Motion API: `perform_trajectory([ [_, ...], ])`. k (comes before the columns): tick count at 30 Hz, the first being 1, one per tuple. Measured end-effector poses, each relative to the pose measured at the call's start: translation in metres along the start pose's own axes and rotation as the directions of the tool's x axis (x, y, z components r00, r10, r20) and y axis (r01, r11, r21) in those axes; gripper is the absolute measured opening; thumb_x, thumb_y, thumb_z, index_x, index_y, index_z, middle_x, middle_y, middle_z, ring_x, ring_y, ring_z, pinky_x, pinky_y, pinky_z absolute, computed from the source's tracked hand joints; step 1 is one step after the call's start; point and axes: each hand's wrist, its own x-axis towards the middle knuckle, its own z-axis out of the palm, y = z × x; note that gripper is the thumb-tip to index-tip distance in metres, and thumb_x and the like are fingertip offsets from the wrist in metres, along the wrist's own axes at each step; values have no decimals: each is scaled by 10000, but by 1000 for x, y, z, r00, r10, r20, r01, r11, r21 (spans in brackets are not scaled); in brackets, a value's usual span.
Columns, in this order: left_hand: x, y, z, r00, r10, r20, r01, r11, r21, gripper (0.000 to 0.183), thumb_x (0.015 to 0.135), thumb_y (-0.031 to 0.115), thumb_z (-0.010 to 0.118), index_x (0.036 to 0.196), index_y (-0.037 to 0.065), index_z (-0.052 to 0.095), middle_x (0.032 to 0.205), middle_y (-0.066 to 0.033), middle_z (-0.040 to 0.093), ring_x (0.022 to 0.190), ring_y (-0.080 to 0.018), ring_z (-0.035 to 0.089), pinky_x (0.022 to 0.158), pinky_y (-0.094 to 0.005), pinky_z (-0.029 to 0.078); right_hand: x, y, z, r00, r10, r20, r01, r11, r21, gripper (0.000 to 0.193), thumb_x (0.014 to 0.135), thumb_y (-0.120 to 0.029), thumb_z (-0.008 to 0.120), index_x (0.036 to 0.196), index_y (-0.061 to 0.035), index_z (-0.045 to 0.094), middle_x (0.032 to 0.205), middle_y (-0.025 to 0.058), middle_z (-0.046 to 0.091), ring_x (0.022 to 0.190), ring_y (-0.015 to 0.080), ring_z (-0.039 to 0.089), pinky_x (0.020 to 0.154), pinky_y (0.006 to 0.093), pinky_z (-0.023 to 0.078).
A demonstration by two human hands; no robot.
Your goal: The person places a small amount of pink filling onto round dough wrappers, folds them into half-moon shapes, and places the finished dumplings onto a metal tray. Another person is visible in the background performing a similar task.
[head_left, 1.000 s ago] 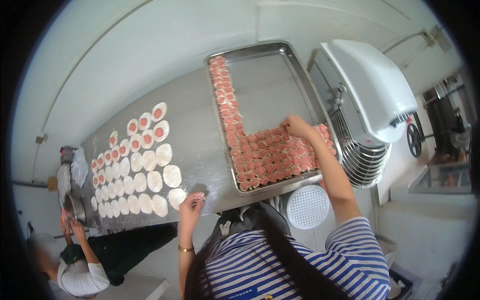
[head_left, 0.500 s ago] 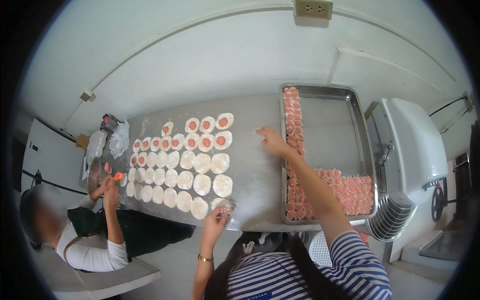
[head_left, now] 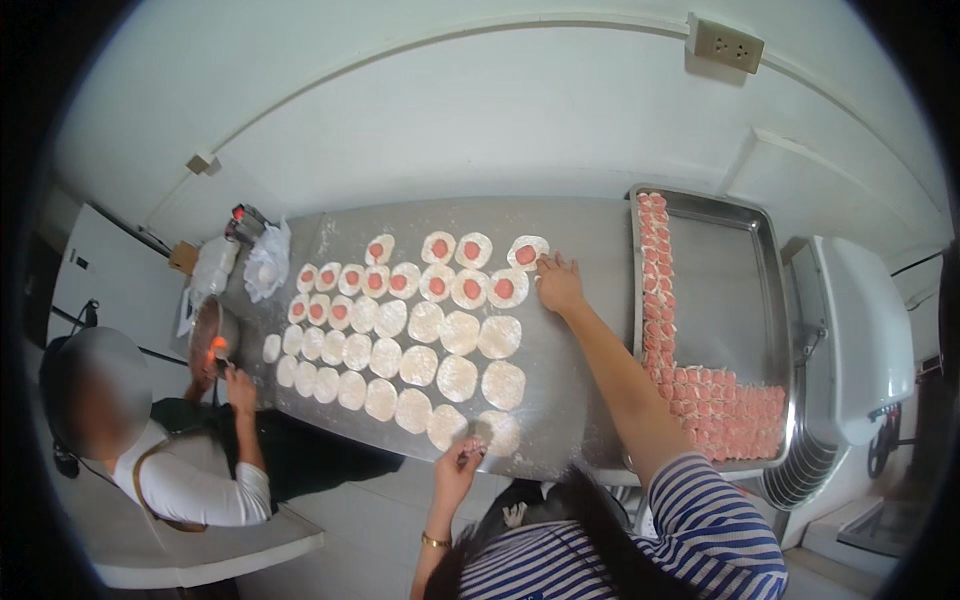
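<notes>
My left hand point(head_left: 462, 460) is closed in a pinch at the table's near edge, on a small pinkish-white filled dumpling point(head_left: 476, 447) mostly covered by the fingers. Beside it lies a plain round dough wrapper point(head_left: 499, 433). Farther off, my right hand point(head_left: 560, 284) reaches with fingers apart to the edge of a wrapper topped with pink filling point(head_left: 527, 253). Another filled wrapper point(head_left: 507, 288) lies just left of that hand. Rows of floured wrappers spread leftward; the far rows carry pink filling, the near ones are bare.
A large metal tray point(head_left: 778, 290) on the right holds packed pink dumplings point(head_left: 720, 405) along its left and near sides. At left, a co-worker's hand point(head_left: 240, 390) holds an orange-tipped utensil by a metal bowl point(head_left: 228, 330). A white plastic bag point(head_left: 267, 265) and white machine point(head_left: 855, 330) flank the table.
My right hand has moved left from near the tray to the far filled wrapper, which sits slightly farther right from its neighbours. The co-worker's utensil has gone to the bowl. The view has shifted left.
</notes>
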Motion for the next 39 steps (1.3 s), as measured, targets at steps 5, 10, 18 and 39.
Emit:
perform_trajectory([
  [5,31,11,29,977,174,121,-186,978,96,181,850,55,613,1022,3,635,896,-162,673,799,-213,668,682,-304,527,-119,5,-14,999,19,-42,-23,996,-89,479,849,-219,530,1275,-7,477,1344,115,463,1279,334,389,1051,553,264],
  [10,57,30,76,942,240,233,-303,909,287,186,802,52,634,979,-8,633,900,-163,640,773,-290,637,679,-360,513,-243,-22,-24,998,53,-18,-54,997,-53,480,842,-229,545,1263,-8,485,1300,124,487,1230,328,426,1037,514,300],
  [18,53,25,110,970,210,125,-243,886,394,209,784,101,652,958,12,580,953,-194,586,876,-383,583,730,-450,480,-288,-32,-33,990,106,-97,-73,954,290,358,766,-30,561,1119,25,542,1140,176,516,1071,348,487,907,425,412],
  [39,62,10,126,969,-173,176,245,758,-604,280,879,-9,539,1158,-30,550,1092,-103,587,961,-153,595,768,-250,528,-253,-3,-1,817,429,385,-341,-178,923,345,816,-17,597,1147,53,534,959,95,627,810,136,598,705,230,476],
])
